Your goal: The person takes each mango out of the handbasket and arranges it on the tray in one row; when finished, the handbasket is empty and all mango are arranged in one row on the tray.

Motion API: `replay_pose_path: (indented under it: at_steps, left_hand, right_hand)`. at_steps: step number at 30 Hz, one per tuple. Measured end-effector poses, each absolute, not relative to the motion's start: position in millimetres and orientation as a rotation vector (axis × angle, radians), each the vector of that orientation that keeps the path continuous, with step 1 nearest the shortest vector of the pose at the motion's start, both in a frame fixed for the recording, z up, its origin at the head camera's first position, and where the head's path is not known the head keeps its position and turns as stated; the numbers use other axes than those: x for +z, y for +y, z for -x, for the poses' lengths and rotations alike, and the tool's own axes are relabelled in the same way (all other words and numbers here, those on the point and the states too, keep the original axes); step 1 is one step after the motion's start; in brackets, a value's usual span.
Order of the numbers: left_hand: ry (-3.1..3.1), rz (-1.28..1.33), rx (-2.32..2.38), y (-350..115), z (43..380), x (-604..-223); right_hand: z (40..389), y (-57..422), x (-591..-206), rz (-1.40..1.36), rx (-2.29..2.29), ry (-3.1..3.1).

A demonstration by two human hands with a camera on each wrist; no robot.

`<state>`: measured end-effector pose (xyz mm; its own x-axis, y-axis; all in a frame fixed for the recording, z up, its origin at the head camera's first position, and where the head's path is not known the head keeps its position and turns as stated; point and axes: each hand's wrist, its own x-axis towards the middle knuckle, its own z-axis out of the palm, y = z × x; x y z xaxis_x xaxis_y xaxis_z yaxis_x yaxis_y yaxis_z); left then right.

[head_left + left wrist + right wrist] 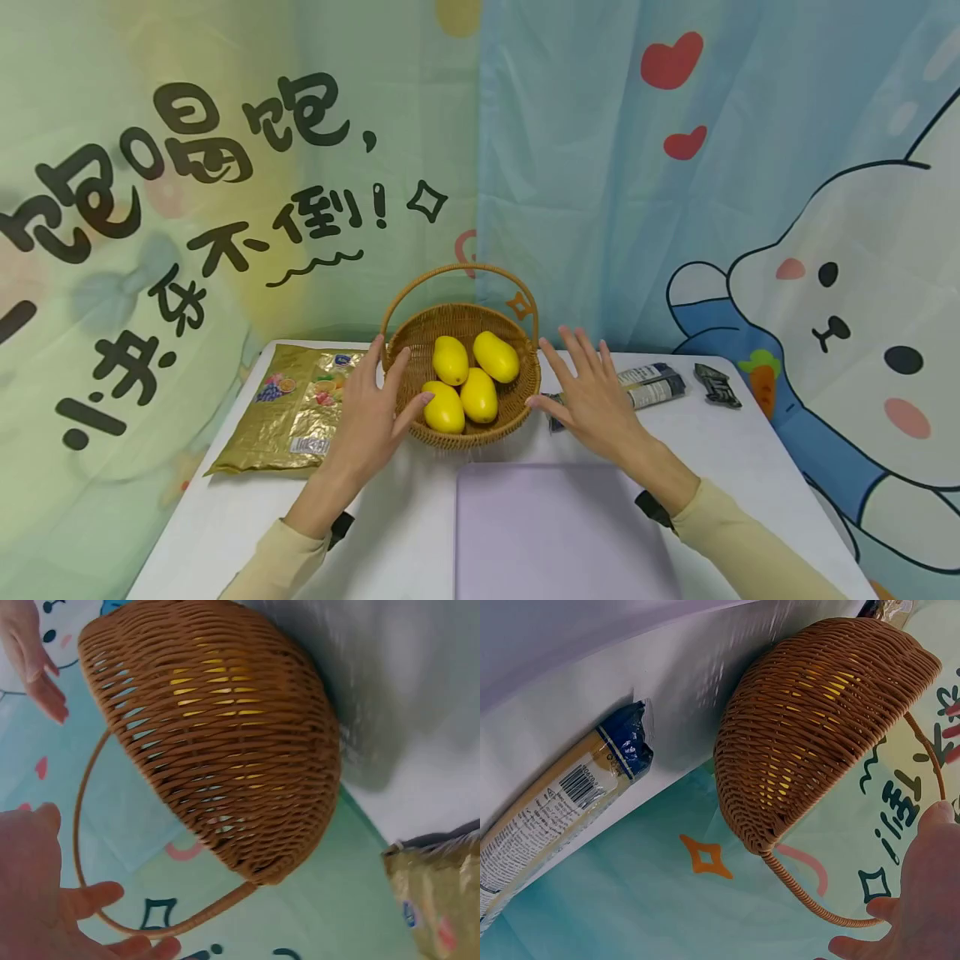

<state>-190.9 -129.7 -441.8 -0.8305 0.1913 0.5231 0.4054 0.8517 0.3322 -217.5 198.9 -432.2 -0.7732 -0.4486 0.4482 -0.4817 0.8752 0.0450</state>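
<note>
In the head view, a woven basket (459, 379) with an arched handle is sitting on the white table (405, 533), toward its far edge and near the middle. Four yellow mangoes (478, 395) are lying inside it. The left hand (369, 412) is reaching in from the near left with its fingers spread and nearly straight; its fingertips are lying against the basket's left rim, holding nothing. The right hand (592, 398) is hovering just beside the basket's right wall, fingers straight and fanned out, gripping nothing; whether it is touching the weave cannot be told. A gold snack bag (288, 410) is lying flat on the table to the left of the basket, and a dark blue packet (654, 385) is lying to the right, behind the right hand. A lilac tray (558, 533) is resting on the near side of the table, between the two forearms.

In the left wrist view, the basket (217, 742) is filling most of the picture, yellow showing through the weave. The left hand (45, 900) is sitting near the handle with relaxed, open fingers, and the gold snack bag (439, 900) is showing at the lower right.

In the right wrist view, the basket (817, 720) is standing on the table edge, the dark blue packet (562, 795) is lying to its left, and the right hand (919, 892) is showing with loosely extended fingers near the handle.
</note>
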Motion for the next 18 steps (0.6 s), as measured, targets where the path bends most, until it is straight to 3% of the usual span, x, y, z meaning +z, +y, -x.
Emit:
replay_pose_path:
  at_steps: [18]
  left_hand:
    - [-2.78,0.206,-1.204,-126,203,-474]
  right_hand:
    - [221,181,-427,-0.722,0.135,-2.63]
